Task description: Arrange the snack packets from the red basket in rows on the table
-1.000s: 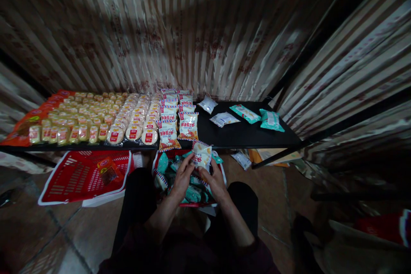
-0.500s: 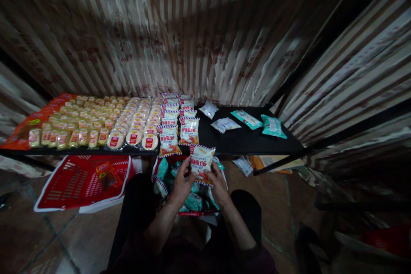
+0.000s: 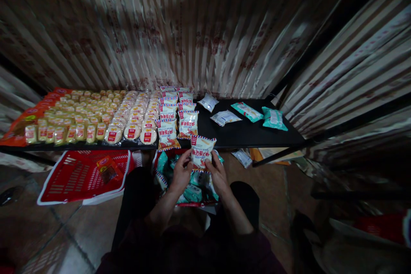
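A white snack bag point(image 3: 202, 152) with red print and a striped edge is held upright between my two hands, over the basket. My left hand point(image 3: 182, 172) grips its left side, and my right hand point(image 3: 217, 173) has the lower right corner. Just behind it, two rows of matching snack bags point(image 3: 168, 133) stand on the black shelf point(image 3: 218, 135). Below my hands, a red basket point(image 3: 155, 161) holds several teal bags point(image 3: 192, 192) and some white ones, partly hidden by my hands and wrists.
Left on the shelf are round wrapped cakes point(image 3: 131, 133), small yellow wrapped cakes point(image 3: 60, 135) and orange packs point(image 3: 30, 115). Loose white packets point(image 3: 225, 117) and teal packets point(image 3: 274, 118) lie to the right. A red basket point(image 3: 66, 182) with one orange pack sits on the floor; another packet point(image 3: 242, 158) lies under the shelf.
My view has tilted slightly, so the shelf and baskets appear a little higher. Both hands keep hold of the snack bag, which has come slightly upright and closer to the shelf edge.
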Tool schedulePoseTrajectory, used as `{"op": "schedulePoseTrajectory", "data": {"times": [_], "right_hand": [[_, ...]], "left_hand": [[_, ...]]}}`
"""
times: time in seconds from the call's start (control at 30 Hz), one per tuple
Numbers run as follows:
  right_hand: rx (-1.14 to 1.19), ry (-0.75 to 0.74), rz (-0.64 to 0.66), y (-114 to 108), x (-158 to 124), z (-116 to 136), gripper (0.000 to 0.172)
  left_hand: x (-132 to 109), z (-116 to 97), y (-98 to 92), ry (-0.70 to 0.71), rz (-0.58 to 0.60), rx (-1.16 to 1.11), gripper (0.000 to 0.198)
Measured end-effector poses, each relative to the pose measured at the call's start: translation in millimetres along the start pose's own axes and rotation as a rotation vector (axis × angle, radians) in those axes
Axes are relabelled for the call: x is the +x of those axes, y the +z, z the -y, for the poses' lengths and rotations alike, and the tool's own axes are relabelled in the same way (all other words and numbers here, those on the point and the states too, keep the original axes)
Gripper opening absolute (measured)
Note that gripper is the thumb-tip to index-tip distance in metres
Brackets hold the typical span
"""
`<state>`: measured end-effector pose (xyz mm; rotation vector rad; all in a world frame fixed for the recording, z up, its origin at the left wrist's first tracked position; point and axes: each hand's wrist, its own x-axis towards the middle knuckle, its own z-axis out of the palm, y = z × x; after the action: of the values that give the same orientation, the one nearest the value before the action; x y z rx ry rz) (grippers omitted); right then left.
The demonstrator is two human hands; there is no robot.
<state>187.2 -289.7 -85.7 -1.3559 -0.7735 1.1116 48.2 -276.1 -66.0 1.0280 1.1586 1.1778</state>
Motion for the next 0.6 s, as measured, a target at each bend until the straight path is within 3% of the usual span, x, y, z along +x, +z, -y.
{"op": "schedulePoseTrajectory", "data": {"times": [0.2,0.6], "right_hand": [[0.008,-0.044,0.009,-5.8,13.4,10.7,0.067],[0.007,-0.088,0.034,-9.0,32.9,20.4,0.071]], "left_hand": [[13.2,-19.1,4.1,-0.030,0.117,0.031,0.044],[32.4,-35.5,11.2,-0.029,0.164,0.044,0.041]]}}
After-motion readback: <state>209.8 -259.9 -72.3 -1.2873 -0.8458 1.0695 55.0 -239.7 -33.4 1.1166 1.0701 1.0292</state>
